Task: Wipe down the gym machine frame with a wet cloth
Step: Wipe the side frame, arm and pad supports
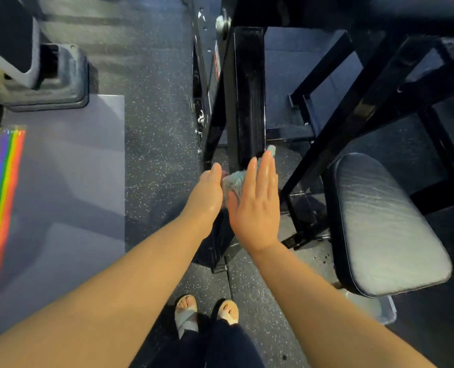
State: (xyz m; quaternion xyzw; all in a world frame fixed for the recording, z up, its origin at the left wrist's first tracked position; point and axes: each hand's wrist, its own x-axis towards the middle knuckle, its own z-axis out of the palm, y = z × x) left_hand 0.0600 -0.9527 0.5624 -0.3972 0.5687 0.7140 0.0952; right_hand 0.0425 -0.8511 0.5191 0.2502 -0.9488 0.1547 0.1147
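Since a wipe needs pressure spread over the cloth (235,181), the right hand (255,208) lies flat on it, fingers straight and together. It grips nothing and just pushes the cloth vs. the lower end of the black frame post (248,102), not far above the floor (157,128). The left hand (210,189) comes in from the post's other side, edge-on to the camera and touching the cloth's left edge, prob. to stop it sliding off the corner of the post. Its far fingers are hidden, so I can't tell if it pinches the cloth or only steadies it. Both hands shine a bit, likely wet from the cloth.

Most of the cloth is covered: only a pale blue-grey bunch shows btw. the hands, plus one tip poking past the right fingertips. The foot of the post, where it meets the floor, is behind the hands and wrists. The top of the frame is cut off at the upper edge of view. The post is glossy black w/ glare, so wiped vs. unwiped areas can't be told apart. A seat pad (385,224) stands to the right, well apart from the hands.
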